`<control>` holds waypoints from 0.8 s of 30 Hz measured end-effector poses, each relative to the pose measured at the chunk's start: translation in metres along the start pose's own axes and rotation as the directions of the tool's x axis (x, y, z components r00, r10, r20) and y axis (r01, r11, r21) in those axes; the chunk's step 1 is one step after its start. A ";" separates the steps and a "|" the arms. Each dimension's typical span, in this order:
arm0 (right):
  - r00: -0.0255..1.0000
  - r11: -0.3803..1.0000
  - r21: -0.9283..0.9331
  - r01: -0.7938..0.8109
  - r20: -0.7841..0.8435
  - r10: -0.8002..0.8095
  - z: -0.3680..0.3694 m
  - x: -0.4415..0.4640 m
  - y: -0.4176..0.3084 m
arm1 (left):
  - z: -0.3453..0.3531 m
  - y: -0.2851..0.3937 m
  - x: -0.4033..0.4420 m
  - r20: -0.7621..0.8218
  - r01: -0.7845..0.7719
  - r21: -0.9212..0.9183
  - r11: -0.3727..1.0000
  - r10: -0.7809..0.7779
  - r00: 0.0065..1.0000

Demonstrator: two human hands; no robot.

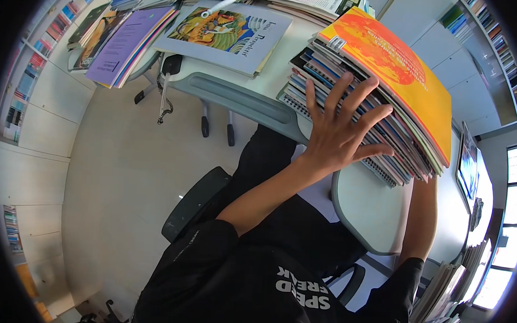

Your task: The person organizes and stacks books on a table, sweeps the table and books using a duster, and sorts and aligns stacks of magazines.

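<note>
A tall stack of magazines and thin books (404, 124) stands on the desk, its layers uneven at the edges. On top lies one with a yellow and orange cover (384, 51). Spiral-bound ones (379, 172) show near the bottom. My left hand (343, 127) rests against the near side of the stack, fingers spread and stretched across the edges, the thumb pointing right. My right forearm (422, 218) reaches up to the right end of the stack. My right hand itself is hidden behind or beneath it, so its fingers do not show.
A book with a colourful painted cover (223, 36) lies further left on the desk (273, 84), near a white stick (231, 3). A purple-covered pile (128, 49) sits at far left. A dark chair (196, 202) is beside me. Shelves (28, 88) line the left wall.
</note>
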State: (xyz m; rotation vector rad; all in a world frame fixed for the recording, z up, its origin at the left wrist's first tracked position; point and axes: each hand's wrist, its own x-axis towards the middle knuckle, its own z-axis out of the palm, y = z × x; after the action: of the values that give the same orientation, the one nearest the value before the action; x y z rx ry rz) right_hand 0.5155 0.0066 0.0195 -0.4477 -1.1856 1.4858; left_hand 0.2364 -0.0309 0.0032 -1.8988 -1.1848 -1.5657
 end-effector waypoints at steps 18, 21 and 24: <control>0.992 0.988 0.084 -0.129 0.023 0.127 -0.006 0.039 0.006 | -0.041 -0.006 0.038 0.462 0.092 0.016 0.996 -0.089 0.882; 0.988 0.989 0.078 -0.129 0.092 0.122 -0.005 0.042 0.003 | -0.045 -0.007 0.043 0.455 0.087 0.040 0.995 -0.096 0.885; 0.970 0.957 0.198 -0.213 -0.074 0.231 0.006 -0.008 -0.044 | -0.069 0.041 0.051 0.468 0.151 -0.008 0.989 -0.129 0.874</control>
State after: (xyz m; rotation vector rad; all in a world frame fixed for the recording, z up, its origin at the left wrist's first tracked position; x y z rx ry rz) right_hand 0.5359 -0.0087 0.0561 -0.5298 -0.9306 1.7326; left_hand 0.2293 -0.0879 0.0793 -2.3515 -1.5220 -1.2384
